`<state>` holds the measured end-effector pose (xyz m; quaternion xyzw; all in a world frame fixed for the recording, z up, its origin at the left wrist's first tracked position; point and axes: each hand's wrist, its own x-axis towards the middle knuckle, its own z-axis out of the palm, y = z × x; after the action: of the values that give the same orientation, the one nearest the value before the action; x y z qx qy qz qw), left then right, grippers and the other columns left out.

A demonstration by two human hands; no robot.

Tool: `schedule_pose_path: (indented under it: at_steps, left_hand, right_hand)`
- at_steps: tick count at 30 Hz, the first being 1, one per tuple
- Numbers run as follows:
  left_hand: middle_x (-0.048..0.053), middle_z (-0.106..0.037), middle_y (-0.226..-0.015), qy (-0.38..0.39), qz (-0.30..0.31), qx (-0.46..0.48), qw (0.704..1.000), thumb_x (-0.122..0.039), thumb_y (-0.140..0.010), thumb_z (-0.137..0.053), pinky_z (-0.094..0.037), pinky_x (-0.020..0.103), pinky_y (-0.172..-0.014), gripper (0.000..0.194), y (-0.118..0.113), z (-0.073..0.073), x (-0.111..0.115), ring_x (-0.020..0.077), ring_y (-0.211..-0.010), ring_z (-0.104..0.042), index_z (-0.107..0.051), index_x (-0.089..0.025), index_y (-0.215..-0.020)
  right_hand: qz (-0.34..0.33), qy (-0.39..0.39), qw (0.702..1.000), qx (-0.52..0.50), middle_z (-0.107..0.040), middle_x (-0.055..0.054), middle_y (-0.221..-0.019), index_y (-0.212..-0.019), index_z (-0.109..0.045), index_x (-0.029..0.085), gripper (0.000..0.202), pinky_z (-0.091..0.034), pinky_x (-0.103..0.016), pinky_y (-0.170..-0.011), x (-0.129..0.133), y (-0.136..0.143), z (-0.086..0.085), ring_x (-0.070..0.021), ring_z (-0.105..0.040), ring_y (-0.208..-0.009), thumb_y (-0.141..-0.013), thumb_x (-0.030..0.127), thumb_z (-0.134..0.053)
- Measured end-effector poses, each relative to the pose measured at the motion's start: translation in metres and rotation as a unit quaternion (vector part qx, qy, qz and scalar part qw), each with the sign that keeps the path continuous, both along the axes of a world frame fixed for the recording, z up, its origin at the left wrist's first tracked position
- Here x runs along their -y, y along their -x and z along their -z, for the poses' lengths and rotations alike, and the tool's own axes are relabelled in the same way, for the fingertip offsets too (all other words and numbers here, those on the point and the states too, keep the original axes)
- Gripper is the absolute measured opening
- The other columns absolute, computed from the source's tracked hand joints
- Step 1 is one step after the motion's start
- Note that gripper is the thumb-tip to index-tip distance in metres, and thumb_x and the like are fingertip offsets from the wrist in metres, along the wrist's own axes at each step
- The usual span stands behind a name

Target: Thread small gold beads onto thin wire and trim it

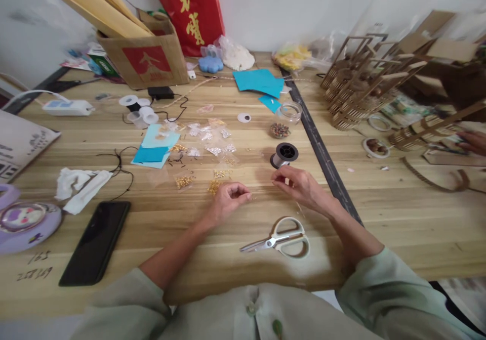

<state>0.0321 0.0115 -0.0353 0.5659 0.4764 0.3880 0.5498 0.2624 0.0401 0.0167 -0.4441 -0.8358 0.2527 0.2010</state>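
Near the middle of the wooden table, my left hand (231,201) is closed, thumb and forefinger pinched on something too small to name, beside gold beads (214,186). Its fingertips point toward my right hand (298,184), which is also pinched closed and lies just in front of a wire spool (285,154). What the right fingers hold is too small to make out. The two hands are apart. Closer to my body lie scissors (279,240) with pale handles, blades pointing left. Small bags of silver pieces (208,136) lie beyond my left hand.
A black phone (94,244) lies at the left. A paper bag (152,59) stands at the back left, with blue sheets (258,81) farther right. Bamboo baskets (351,94) fill the right side, where another person's hand (474,141) shows at the edge.
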Motion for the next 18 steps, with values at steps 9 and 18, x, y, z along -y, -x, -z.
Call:
schedule_pose_path:
  at_steps: [9, 18]
  left_hand:
    - [0.005, -0.069, -0.079, -0.144, 0.086, -0.166, 0.972, -0.016, -0.076, -0.057, -0.047, 0.023, -0.063, 0.007, -0.003, -0.005, 0.01, 0.0123, -0.067, -0.059, -0.064, -0.015, -0.077]
    - [0.005, -0.068, -0.081, -0.178, 0.134, -0.207, 0.953, -0.017, -0.08, -0.054, -0.047, 0.024, -0.067, 0.01, 0.003, -0.002, 0.01, 0.0136, -0.072, -0.06, -0.065, -0.017, -0.081]
  right_hand:
    - [-0.102, -0.046, 0.954, 0.277, -0.059, -0.007, -0.091, -0.087, -0.057, 0.017, 0.013, -0.034, -0.026, -0.061, 0.029, 0.006, 0.004, -0.0161, -0.057, -0.076, -0.092, 0.017, -0.045]
    - [-0.087, -0.044, 0.969, 0.226, -0.057, -0.006, -0.085, -0.086, -0.051, 0.017, 0.014, -0.035, -0.025, -0.06, 0.038, -0.001, 0.013, -0.0146, -0.055, -0.067, -0.094, 0.017, -0.04]
